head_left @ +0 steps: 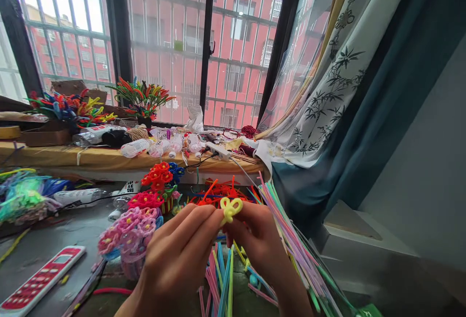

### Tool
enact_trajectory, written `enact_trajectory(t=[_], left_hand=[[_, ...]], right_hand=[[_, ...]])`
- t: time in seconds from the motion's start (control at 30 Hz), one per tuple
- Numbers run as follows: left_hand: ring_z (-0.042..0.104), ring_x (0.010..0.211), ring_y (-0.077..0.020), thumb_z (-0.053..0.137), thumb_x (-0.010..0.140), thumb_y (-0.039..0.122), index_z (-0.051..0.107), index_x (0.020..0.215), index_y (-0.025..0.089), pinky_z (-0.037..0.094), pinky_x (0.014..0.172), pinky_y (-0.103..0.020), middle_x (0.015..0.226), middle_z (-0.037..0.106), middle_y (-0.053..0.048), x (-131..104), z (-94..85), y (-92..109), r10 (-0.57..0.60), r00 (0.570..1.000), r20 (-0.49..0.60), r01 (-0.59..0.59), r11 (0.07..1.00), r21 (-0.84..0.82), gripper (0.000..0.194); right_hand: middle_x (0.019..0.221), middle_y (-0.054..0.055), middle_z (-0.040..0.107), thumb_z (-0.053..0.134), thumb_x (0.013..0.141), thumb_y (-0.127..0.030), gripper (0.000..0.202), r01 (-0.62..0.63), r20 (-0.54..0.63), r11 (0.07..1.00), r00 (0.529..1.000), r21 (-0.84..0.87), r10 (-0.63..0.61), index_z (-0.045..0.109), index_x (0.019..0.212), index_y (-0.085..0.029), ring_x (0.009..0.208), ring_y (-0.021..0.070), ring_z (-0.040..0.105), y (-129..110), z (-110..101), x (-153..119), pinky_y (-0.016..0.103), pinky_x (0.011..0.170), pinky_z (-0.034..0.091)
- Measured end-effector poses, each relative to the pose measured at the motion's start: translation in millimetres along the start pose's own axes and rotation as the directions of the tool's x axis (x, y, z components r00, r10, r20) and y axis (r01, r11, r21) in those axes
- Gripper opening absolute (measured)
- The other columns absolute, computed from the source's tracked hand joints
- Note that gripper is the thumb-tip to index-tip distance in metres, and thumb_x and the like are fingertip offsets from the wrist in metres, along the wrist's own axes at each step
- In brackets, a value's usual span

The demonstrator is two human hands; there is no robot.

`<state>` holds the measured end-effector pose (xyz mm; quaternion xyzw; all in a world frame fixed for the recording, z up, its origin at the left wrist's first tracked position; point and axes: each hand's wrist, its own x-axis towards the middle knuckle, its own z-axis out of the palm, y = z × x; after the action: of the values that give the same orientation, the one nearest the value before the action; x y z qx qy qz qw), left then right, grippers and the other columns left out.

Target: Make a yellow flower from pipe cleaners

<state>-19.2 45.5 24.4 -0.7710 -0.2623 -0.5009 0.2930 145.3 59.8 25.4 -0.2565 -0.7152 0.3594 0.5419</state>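
Observation:
Between my two hands is a yellow pipe cleaner [230, 208], bent into small loops that stick up above the fingertips. My left hand [184, 249] grips it from the left, with its fingers closed together. From the right, my right hand [257, 237] pinches the same piece, its thumb and forefinger meeting close by the loops. The lower part of the yellow piece is hidden behind the fingers. Loose pipe cleaners [220, 283] in pink, blue and yellow lie below the hands. To the right leans a long bundle of pastel pipe cleaners [291, 239].
Left of my hands stand pink pipe-cleaner flowers [133, 229] and red flowers [158, 176]. A red-and-white handset [43, 278] lies at lower left, near a plastic bottle [80, 197]. Behind, the windowsill [102, 156] holds bottles, a power strip [218, 151] and colourful bouquets [143, 96].

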Motion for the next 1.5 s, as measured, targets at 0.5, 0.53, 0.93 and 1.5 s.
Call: enact_trajectory(t=[0.5, 0.53, 0.93, 1.5], left_hand=[[0.066, 0.078, -0.0126, 0.059, 0.092, 0.005, 0.062, 0.104, 0.017, 0.056, 0.078, -0.022, 0.09, 0.071, -0.004, 4.5, -3.1, 0.9, -0.083, 0.992, 0.096, 0.1, 0.977, -0.186, 0.017], [0.066, 0.076, -0.0123, 0.06, 0.093, 0.007, 0.062, 0.103, 0.017, 0.056, 0.076, -0.021, 0.09, 0.071, -0.004, 5.8, -3.3, 1.4, -0.089, 0.99, 0.106, 0.107, 0.978, -0.179, 0.014], [0.064, 0.075, -0.0135, 0.053, 0.095, 0.005, 0.061, 0.097, 0.012, 0.052, 0.074, -0.022, 0.084, 0.068, -0.005, 7.3, -3.6, 5.1, -0.082, 0.989, 0.126, 0.085, 0.996, -0.019, 0.011], [0.062, 0.063, -0.0106, 0.052, 0.096, 0.011, 0.063, 0.084, 0.018, 0.047, 0.063, -0.019, 0.073, 0.066, 0.001, 7.9, 1.7, 9.1, -0.264, 0.942, 0.209, 0.308, 0.926, -0.22, 0.018]], right_hand=[[0.053, -0.003, 0.049, 0.057, 0.084, -0.018, 0.028, 0.061, -0.082, 0.977, 0.993, -0.206, -0.079, 0.051, 0.056, -0.019, 0.05, 0.0114, 0.041, -8.4, 0.3, -1.1, 0.023, 0.049, 0.03], [0.054, -0.003, 0.048, 0.057, 0.083, -0.017, 0.027, 0.059, -0.087, 0.973, 0.993, -0.223, -0.08, 0.051, 0.058, -0.019, 0.05, 0.0114, 0.041, -8.3, -0.2, -1.5, 0.024, 0.049, 0.03], [0.061, -0.004, 0.05, 0.06, 0.092, -0.025, 0.025, -0.018, -0.005, 0.961, 1.0, -0.277, 0.017, 0.055, 0.069, -0.017, 0.055, 0.0097, 0.04, -10.3, -5.3, -0.9, 0.022, 0.05, 0.028], [0.053, -0.005, 0.043, 0.054, 0.077, -0.004, 0.028, -0.056, -0.049, 0.92, 0.998, -0.389, 0.04, 0.042, 0.056, -0.018, 0.052, 0.0096, 0.037, -14.1, -3.0, -5.8, 0.024, 0.049, 0.023]])
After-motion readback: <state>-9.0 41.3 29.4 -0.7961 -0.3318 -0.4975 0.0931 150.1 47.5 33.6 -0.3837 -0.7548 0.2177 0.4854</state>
